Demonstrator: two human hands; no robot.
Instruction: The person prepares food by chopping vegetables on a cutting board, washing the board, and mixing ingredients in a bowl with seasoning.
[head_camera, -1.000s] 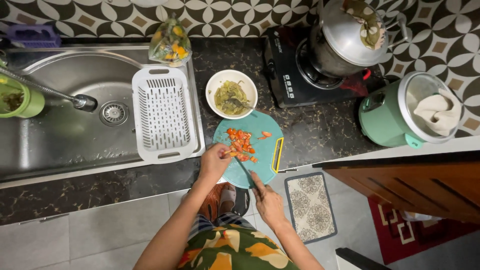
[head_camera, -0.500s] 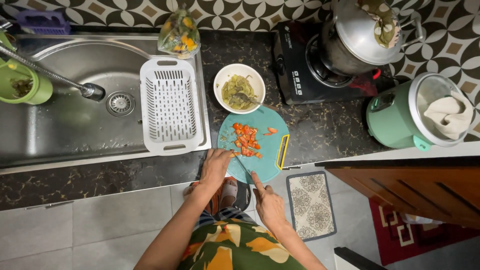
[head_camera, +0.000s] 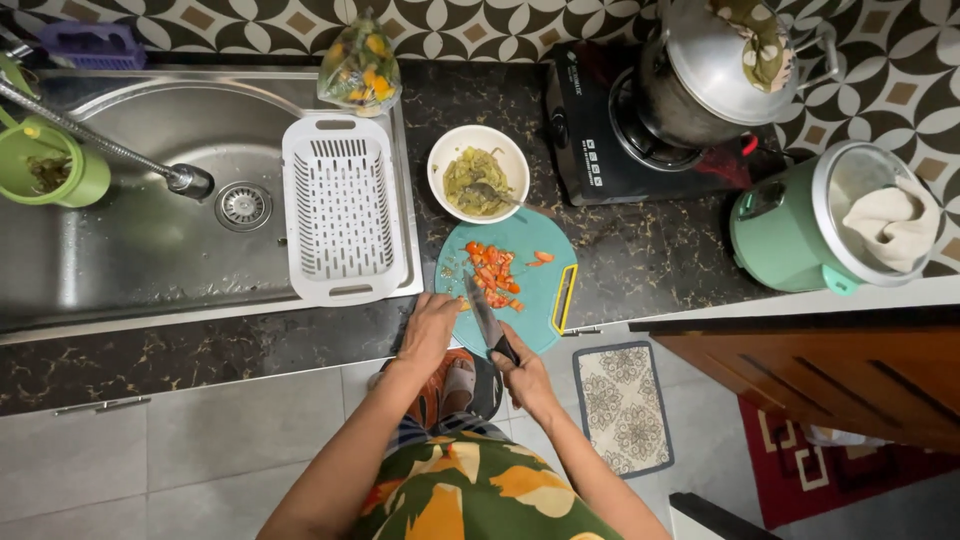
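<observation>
A round teal cutting board (head_camera: 540, 285) with a yellow handle slot lies on the dark counter, with chopped red pieces (head_camera: 492, 272) piled on its left half. My right hand (head_camera: 522, 375) grips a knife (head_camera: 484, 315) by its dark handle, and the blade points up towards the pieces. My left hand (head_camera: 430, 328) rests at the board's near-left edge, fingers curled down beside the blade. What lies under those fingers is hidden. A white bowl (head_camera: 478, 178) of greenish food with a spoon stands just beyond the board.
Left of the board, a white slotted basket (head_camera: 343, 210) sits over the steel sink (head_camera: 140, 250), with a tap (head_camera: 110, 150) and green cup (head_camera: 50, 165). An induction hob with a lidded pot (head_camera: 700, 90) and a green rice cooker (head_camera: 835, 225) stand to the right. A bag of vegetables (head_camera: 360, 70) rests at the back.
The knife blade has swung up onto the board beside my left hand. The head camera has shifted slightly, and both hands stay at the board's near edge.
</observation>
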